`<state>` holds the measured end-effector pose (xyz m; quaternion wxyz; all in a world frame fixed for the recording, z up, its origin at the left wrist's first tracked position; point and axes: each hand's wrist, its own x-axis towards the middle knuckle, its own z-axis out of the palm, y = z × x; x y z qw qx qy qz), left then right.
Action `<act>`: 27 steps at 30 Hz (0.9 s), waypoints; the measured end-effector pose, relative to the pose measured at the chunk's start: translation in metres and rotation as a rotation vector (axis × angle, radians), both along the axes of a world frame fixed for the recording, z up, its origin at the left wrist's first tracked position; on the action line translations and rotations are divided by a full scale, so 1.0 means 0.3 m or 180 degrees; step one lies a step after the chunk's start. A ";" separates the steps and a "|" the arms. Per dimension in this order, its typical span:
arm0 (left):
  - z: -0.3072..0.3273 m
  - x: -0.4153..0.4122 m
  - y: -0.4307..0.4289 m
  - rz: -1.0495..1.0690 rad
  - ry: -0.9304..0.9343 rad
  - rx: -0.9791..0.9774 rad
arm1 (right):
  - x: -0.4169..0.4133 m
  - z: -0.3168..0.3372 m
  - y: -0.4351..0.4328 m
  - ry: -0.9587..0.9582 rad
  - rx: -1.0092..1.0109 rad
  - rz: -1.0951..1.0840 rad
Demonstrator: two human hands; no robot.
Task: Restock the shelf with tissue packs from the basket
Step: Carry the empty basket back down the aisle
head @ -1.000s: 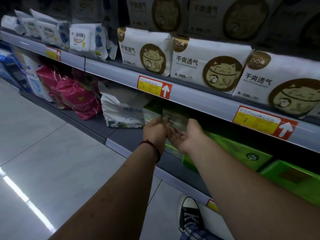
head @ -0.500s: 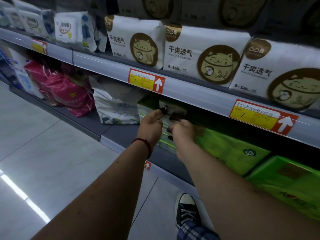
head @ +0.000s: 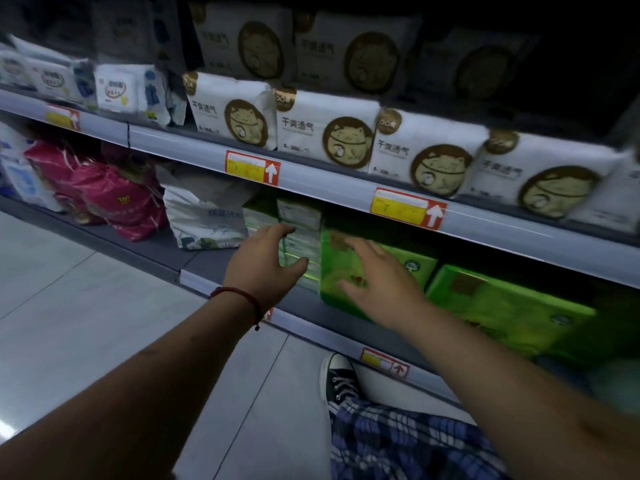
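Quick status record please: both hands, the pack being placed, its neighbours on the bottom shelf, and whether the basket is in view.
left hand: open, fingers on the pale green pack's front
right hand: open, spread over the bright green pack
pale green pack: upright on the bottom shelf
bright green pack: right beside it
white bag: to its left
basket: not in view

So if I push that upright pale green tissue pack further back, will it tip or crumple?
The pale green tissue pack stands tall and narrow, so a high push may tip it. Its glossy film wrap probably slides easily and dents softly. The bright green pack close beside it might brace one side.
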<state>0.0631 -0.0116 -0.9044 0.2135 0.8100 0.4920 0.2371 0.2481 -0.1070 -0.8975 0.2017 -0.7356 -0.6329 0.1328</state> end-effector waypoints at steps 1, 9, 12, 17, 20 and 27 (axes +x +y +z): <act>0.030 0.023 -0.053 -0.0094 0.0044 0.0038 | 0.025 0.026 -0.067 -0.0062 0.0002 -0.0047; 0.228 0.279 -0.533 -0.0996 0.0145 0.0556 | 0.265 0.191 -0.650 -0.0242 0.0357 -0.0730; 0.289 0.421 -0.712 -0.1337 0.0043 0.0708 | 0.367 0.216 -0.856 -0.0227 0.0486 -0.1049; 0.315 0.681 -1.022 -0.1880 0.0049 0.0698 | 0.515 0.213 -1.193 -0.0150 0.0676 -0.1621; 0.270 0.817 -1.197 -0.2142 0.0180 0.0618 | 0.585 0.187 -1.394 -0.0137 0.0676 -0.1935; 0.150 1.046 -1.518 -0.2485 0.0652 0.0483 | 0.744 0.123 -1.802 -0.0188 0.0538 -0.2631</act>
